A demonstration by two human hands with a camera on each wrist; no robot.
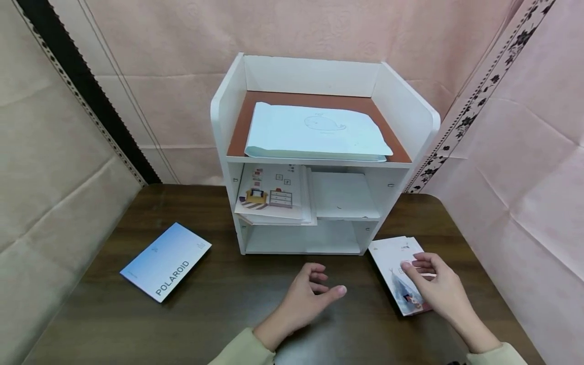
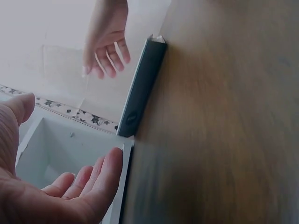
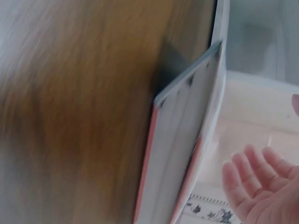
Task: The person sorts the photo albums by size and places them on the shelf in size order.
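Observation:
In the head view my left hand (image 1: 301, 301) is over the table in front of the white shelf unit (image 1: 310, 76), its thumb apart from the bent fingers, holding nothing. My right hand (image 1: 435, 286) hovers over a small stack of books (image 1: 388, 258) at the shelf's right front corner; the fingers are loosely bent with nothing between them. The top cover is white with a painted picture. Seen from the right wrist, the stack's page edges (image 3: 182, 116) lie beside the hand, apart from its fingers. The left wrist view shows the stack's dark side (image 2: 142, 88).
A blue-and-white book marked POLAROID (image 1: 166, 261) lies on the table (image 1: 219, 324) at left. A large pale blue folded sheet or book with a whale drawing (image 1: 315, 129) lies on the top shelf. Booklets (image 1: 269, 197) fill the left of the middle shelf. Pink cloth (image 1: 524, 203) borders the table.

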